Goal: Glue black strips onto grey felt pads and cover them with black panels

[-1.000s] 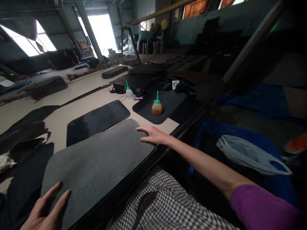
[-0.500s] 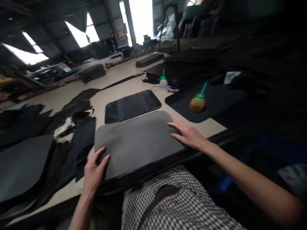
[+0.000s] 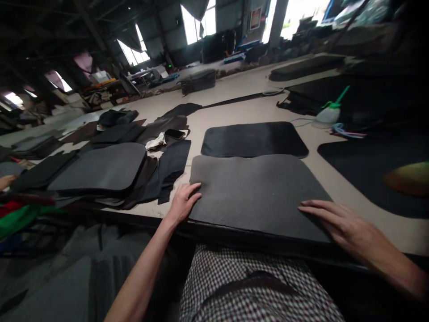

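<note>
While a stack of dark panels [image 3: 97, 170] lies leftmost, the left hand [image 3: 182, 203] rests unclenched, fingers spread, on the left edge of the grey panel [image 3: 254, 192], which lies along the table's [image 3: 231, 115] near edge, in front of a black panel [image 3: 253, 139]. The right hand [image 3: 345, 223] touches the grey panel's right side, fingers extended, grasping nothing. Overpulling bodyward could tip it off; a rightward sweep could topple the blurred amber bottle [image 3: 410, 179].
</note>
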`<state>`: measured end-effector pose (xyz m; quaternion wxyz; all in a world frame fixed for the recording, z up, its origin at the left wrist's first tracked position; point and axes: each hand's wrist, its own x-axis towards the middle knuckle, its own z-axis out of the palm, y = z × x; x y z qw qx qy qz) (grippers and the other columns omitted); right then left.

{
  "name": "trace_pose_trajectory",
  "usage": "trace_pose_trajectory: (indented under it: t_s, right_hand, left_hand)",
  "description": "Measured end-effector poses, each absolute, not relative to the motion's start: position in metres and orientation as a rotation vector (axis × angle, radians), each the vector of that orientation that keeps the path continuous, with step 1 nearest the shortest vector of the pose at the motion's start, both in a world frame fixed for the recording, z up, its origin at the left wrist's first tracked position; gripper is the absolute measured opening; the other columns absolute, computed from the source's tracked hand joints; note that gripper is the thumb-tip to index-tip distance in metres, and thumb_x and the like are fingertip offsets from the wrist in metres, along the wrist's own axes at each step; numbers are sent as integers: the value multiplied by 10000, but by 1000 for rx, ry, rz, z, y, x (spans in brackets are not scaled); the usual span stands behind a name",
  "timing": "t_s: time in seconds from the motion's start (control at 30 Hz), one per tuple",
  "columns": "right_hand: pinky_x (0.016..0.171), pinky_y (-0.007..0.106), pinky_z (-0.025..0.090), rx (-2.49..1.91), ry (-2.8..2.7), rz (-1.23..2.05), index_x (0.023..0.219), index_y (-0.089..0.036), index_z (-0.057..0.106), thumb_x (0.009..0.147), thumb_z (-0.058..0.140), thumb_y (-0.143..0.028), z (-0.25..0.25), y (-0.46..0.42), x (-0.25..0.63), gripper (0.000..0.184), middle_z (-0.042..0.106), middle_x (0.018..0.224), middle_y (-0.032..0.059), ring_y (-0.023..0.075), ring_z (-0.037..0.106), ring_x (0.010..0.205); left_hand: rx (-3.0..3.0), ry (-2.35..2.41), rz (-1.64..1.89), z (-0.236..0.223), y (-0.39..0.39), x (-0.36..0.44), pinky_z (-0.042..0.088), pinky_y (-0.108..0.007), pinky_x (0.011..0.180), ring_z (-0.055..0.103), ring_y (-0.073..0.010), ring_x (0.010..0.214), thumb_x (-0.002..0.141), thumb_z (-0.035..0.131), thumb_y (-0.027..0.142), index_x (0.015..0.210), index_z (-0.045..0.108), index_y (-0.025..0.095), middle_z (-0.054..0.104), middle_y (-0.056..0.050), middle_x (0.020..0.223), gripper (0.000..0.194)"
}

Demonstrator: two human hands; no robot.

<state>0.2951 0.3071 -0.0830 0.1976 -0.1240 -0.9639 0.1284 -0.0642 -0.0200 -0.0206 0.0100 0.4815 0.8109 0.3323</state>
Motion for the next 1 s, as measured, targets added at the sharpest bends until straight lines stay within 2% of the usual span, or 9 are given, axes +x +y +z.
trace_pose_trajectory:
  t_s: [0.13, 0.3, 0.43, 0.63, 0.83, 0.9, 1.0]
  right_hand:
    - [871, 448, 576, -327, -2684, 359, 1268, -421, 626, 956, 425, -365, -79, 309, 294, 375, 629, 1296, 26, 269, 638, 1120]
    - [914, 466, 563, -326, -2700, 371, 1285, -418, 622, 960, 410, -366, -80, 309, 294, 392, 621, 1316, 30, 277, 620, 1160]
    - [872, 451, 578, -335, -2685, 367, 1270, -419, 630, 957, 417, -373, -81, 309, 294, 381, 633, 1299, 31, 275, 635, 1131]
    - [894, 459, 570, -327, -2703, 357, 1283, -403, 629, 952, 422, -372, -81, 311, 293, 392, 626, 1307, 43, 283, 631, 1140]
    - [878, 439, 580, -325, -2659, 353, 1290, -450, 611, 947, 443, -332, -79, 307, 293, 399, 637, 1293, 24, 270, 645, 1118]
    - [892, 435, 578, -331, -2650, 379, 1296, -452, 606, 949, 442, -308, -81, 306, 293, 410, 632, 1297, 28, 267, 636, 1137]
    - [914, 453, 564, -343, -2636, 401, 1280, -434, 629, 944, 442, -285, -84, 307, 294, 412, 615, 1297, 56, 280, 613, 1169]
  left_hand:
    - [1514, 2596, 1013, -27, -22, -66, 432, -435, 1046, 527, -242, 1152, 920, 628, 371, 1261, 658, 269, 644, -77, 1144, 357]
    - [1510, 2629, 996, -32, -23, -67, 417, -439, 1060, 505, -240, 1192, 915, 635, 384, 1260, 656, 285, 623, -77, 1187, 359]
    - [1524, 2630, 961, -35, -23, -67, 406, -448, 1065, 505, -244, 1200, 908, 645, 376, 1244, 666, 272, 627, -82, 1198, 352]
    - [1536, 2648, 914, -38, -24, -67, 372, -457, 1087, 485, -249, 1240, 910, 644, 381, 1257, 656, 271, 624, -84, 1235, 363]
    - [1565, 2647, 874, -39, -24, -67, 365, -480, 1097, 475, -259, 1271, 935, 602, 383, 1273, 638, 265, 603, -94, 1285, 359]
    - [1581, 2648, 870, -39, -23, -67, 367, -491, 1103, 456, -269, 1308, 941, 589, 378, 1258, 646, 262, 547, -109, 1370, 342]
    - [1551, 2680, 875, -39, -22, -68, 323, -511, 1152, 321, -286, 1438, 943, 579, 380, 1292, 616, 271, 330, -109, 1569, 368]
